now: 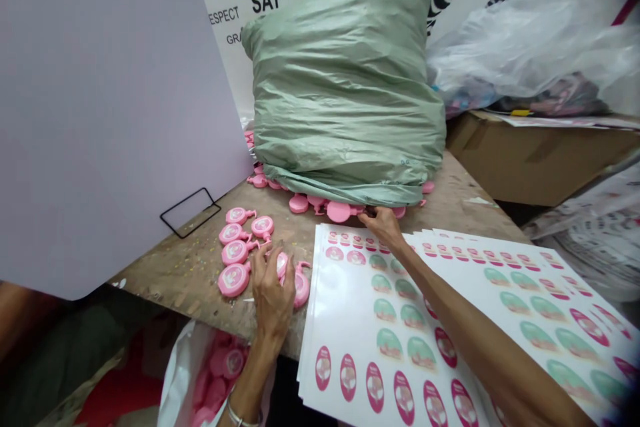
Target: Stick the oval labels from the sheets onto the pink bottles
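Discs (301, 289) in pink lie under and beside left grip (273, 287)

You've got a thin, shiny silver-toned bangle (240, 417) on your left forearm (254, 377). Left hand (273, 288) and right hand (384, 223) bare. Your right forearm (483, 327): slim, bare as far as it shows.

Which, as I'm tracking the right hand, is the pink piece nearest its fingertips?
The pink disc directly left of the right hand; its stem alone reaches the fingertips.
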Demonstrator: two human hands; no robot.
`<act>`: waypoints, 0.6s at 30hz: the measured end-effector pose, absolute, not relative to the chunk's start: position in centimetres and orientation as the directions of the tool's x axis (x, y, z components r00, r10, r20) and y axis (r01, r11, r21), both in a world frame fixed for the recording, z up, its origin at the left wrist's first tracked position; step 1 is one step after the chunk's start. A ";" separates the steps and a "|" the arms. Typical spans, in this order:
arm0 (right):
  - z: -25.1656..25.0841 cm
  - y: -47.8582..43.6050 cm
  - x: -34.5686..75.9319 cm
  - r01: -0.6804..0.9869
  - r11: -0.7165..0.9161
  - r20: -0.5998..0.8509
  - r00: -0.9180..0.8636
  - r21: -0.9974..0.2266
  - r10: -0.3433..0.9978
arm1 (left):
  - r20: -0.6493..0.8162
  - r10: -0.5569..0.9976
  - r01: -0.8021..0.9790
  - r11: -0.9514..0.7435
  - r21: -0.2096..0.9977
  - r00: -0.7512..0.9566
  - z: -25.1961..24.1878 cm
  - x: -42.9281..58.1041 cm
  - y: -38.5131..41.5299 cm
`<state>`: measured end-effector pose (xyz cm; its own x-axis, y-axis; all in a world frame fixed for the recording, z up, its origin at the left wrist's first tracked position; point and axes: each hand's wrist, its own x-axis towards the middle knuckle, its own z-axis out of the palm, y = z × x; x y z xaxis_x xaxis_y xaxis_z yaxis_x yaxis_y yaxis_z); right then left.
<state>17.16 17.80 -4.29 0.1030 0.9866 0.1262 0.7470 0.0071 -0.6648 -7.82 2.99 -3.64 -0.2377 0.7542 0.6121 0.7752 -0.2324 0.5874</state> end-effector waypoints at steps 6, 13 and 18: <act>0.3 10.7 18.4 0.523 0.265 0.076 -0.356 -0.810 0.932 | 0.109 0.990 0.266 -0.081 0.961 -0.092 -0.7 -5.2 3.4; 0.4 5.6 18.7 0.441 0.293 0.090 -0.425 -0.848 0.901 | -0.308 0.886 -0.346 0.426 0.836 0.346 -2.3 -1.8 -0.6; -4.4 6.4 17.6 0.702 0.180 0.158 -0.097 -0.689 0.983 | -0.396 0.917 -0.440 0.373 0.817 0.044 -4.0 -2.4 -0.9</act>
<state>17.58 6.42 -4.36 -0.0968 0.9827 0.1581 0.7020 0.1800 -0.6891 -2.36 -0.90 -4.00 0.0443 0.9174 -0.3956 -0.4400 0.3734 0.8167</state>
